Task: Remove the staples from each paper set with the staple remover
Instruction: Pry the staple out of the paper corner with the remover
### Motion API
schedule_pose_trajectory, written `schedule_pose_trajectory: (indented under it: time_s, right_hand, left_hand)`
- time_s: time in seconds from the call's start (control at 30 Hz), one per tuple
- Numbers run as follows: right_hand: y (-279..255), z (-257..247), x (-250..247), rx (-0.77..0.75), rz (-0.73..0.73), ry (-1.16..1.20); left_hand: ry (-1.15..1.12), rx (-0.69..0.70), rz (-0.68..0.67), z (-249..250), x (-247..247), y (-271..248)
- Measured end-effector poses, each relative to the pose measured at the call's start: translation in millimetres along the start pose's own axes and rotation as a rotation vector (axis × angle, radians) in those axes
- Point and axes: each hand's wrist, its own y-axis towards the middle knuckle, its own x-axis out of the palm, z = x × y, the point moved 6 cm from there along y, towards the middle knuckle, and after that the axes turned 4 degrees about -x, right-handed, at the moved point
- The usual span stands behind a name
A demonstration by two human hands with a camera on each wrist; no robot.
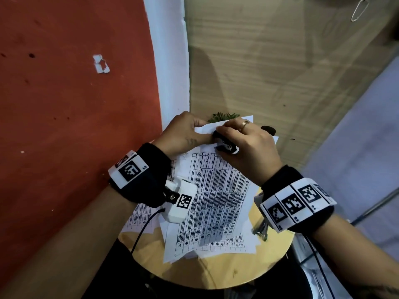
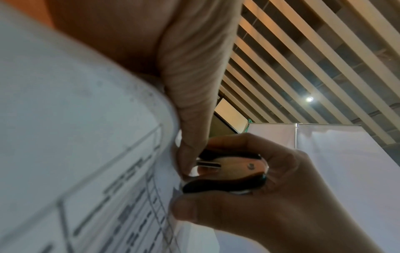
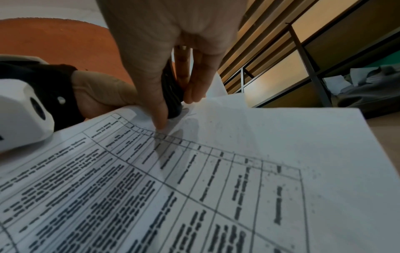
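Staple removal at the far corner of a printed paper set [image 1: 212, 203], which lies on a small round wooden bench [image 1: 226, 275] set against a red wall [image 1: 71, 93]. The set rests on top of other printed sheets [image 1: 140, 214] spread beneath it, so the working corner is the only part lifted.

The left hand [image 1: 183, 134] pinches the raised corner of the top sheet between thumb and fingers, folding it back toward the person. This grip appears intended to tension the paper and expose the stapled spot, and to keep the sheets from sliding as the tool bites.

The right hand [image 1: 248, 145], a ring on one finger, is curled round the staple remover [image 1: 225, 145]. In the left wrist view the staple remover [image 2: 227, 172] shows a black grip on either side of a shiny metal body; thumb and fingers squeeze these grips from opposite sides, and the jaws point into the paper edge just beside the left thumb [image 2: 190, 137]. The staple itself is hidden by the fingers, so whether it is caught cannot be told.

In the right wrist view the thumb tip [image 3: 160, 119] touches the table printed on the page, which probably steadies the tool against the sheet.

A small heap of metal pieces [image 1: 262, 230], likely loose staples or clips, lies near the bench's right edge, well apart from the working corner. A green sprig [image 1: 224, 116] shows just beyond the paper.
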Motion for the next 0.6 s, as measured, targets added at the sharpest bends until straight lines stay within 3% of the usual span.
schedule_pose_trajectory:
  time_s: [0.6]
  right_hand:
    - [2.6,4.6,2.6,0.002,0.002,0.016]
  left_hand:
    - [-0.212,-0.103,-0.119,6.1,2.1,-10.2]
